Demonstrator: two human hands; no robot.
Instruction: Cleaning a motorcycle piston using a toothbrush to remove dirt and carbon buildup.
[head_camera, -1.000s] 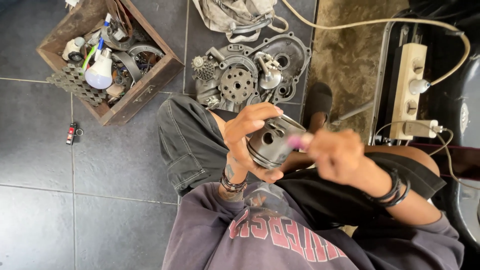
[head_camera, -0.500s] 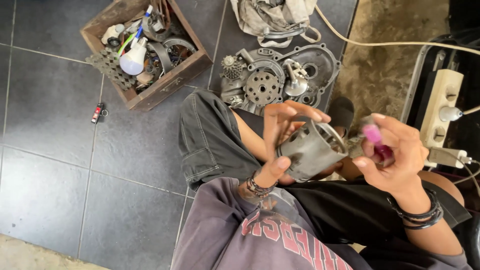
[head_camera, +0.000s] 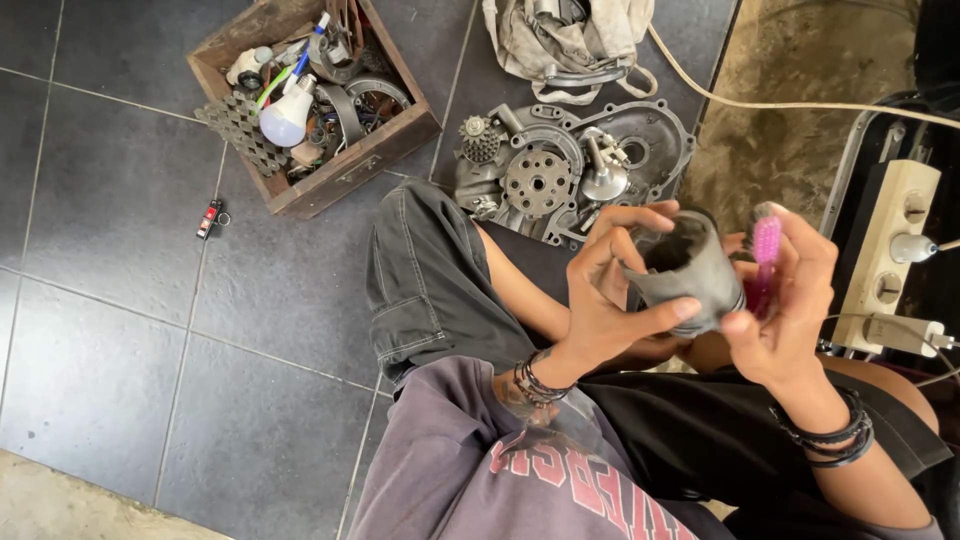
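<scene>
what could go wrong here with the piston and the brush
The left hand grips the grey piston only by fingertips above the lap, so it might slip and drop. The right hand holds the pink toothbrush beside it; loosened grime could fall on the black shorts. The power strip lies close to the right elbow.

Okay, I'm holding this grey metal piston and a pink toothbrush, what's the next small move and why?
Probably tip the pink toothbrush in the right hand into the open end of the dark grey metal piston. The left hand holds that opening up, the inside looks dark and dirty, and the bristles sit beside the rim.
</scene>
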